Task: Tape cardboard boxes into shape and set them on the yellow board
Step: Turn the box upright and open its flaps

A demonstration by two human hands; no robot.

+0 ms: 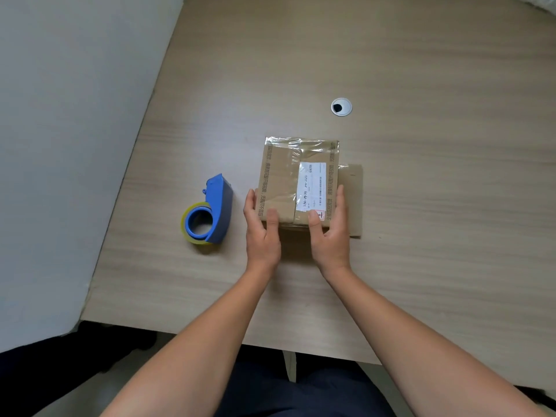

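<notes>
cardboard box (296,179), taped shiny with a white label (311,186), gripped by both hands' fingers (272,216).

Office: wood-grain desk (391,70) with cable grommet (341,107), grey partition (60,115).

Table (421,70): light wood-grain top, filling the centre and right of the frame.
Cable grommet (341,107): round, silver-rimmed, dark opening, set in the tabletop, upper centre.
Wall (60,115): pale grey, left side of frame.
Floor: dark, lower left.
</notes>
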